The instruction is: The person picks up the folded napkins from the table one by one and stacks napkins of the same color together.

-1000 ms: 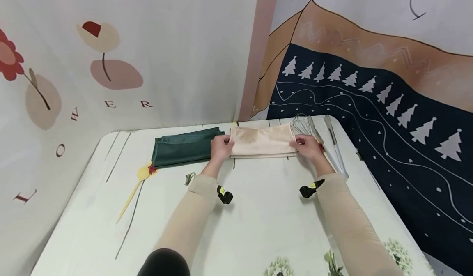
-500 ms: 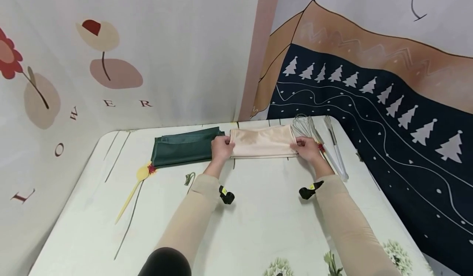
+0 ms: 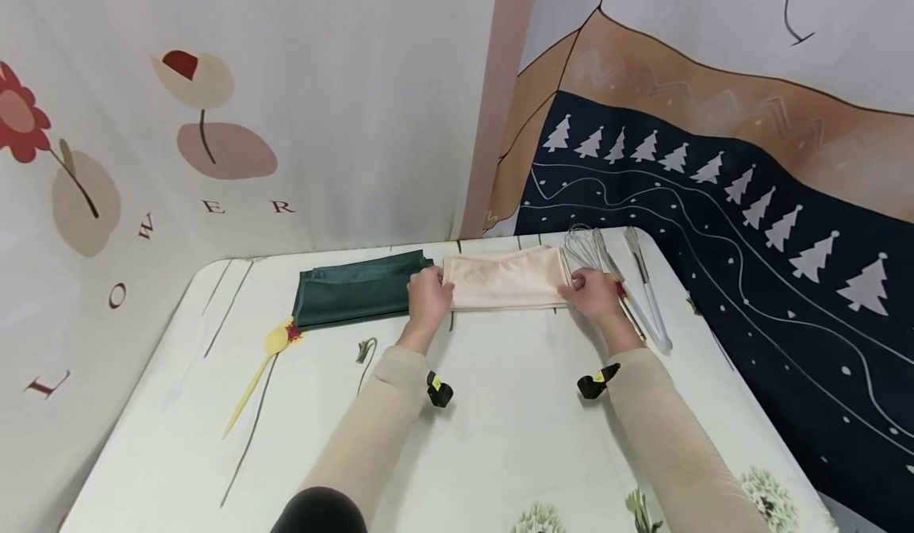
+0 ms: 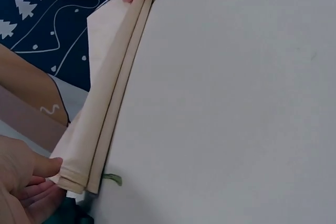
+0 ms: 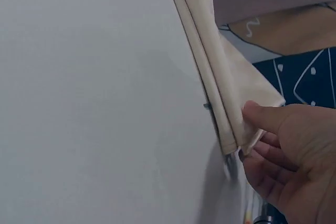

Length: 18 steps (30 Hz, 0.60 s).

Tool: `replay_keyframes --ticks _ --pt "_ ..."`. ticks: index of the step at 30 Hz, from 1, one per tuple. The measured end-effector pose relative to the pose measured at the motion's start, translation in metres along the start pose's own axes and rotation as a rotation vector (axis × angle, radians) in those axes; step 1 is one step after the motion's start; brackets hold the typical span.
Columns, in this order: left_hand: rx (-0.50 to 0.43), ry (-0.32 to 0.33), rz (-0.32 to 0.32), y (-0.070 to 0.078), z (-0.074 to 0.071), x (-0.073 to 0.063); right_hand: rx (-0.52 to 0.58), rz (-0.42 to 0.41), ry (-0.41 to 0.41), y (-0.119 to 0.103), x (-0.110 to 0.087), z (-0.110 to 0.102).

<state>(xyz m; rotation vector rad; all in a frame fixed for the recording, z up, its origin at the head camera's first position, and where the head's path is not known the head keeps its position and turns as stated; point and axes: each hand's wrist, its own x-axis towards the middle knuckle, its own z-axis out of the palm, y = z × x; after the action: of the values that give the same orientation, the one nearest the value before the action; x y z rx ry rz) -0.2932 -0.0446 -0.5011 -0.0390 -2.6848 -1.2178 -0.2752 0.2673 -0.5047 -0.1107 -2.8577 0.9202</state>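
Observation:
A folded cream satin cloth (image 3: 505, 281) lies at the far side of the table, its layered front edge facing me. My left hand (image 3: 430, 301) pinches the cloth's left end, thumb on top and fingers beneath, as the left wrist view shows. At the opposite end my right hand (image 3: 595, 301) holds the right edge between thumb and fingers; in the right wrist view that upper layer (image 5: 252, 85) flares out toward the thumb. A folded dark green cloth (image 3: 360, 291) sits directly left of my left hand.
Right of the cream cloth lie a wire whisk (image 3: 584, 246) and a long-handled utensil with a pale handle (image 3: 653, 311). A yellow spoon (image 3: 260, 366) rests at the left. Printed curtains (image 3: 385, 120) border the table's back and right side.
Both hands keep their grip on the cream cloth's ends, and the cloth's upper layer has shifted slightly. The head view has tilted a little; the other things stay put.

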Motion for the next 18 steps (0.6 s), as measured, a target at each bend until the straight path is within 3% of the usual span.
replay_keyframes --ticks 6,14,18 --pt "-0.016 0.012 0.033 0.0 -0.018 -0.001 -0.058 -0.002 0.08 -0.02 -0.009 -0.016" --pt "-0.014 -0.034 0.035 -0.008 -0.05 -0.017 0.018 -0.206 0.107 -0.031 -0.03 -0.021" --pt "-0.01 -0.04 0.073 -0.012 -0.064 -0.026 0.035 -0.253 0.119 -0.043 -0.044 -0.026"
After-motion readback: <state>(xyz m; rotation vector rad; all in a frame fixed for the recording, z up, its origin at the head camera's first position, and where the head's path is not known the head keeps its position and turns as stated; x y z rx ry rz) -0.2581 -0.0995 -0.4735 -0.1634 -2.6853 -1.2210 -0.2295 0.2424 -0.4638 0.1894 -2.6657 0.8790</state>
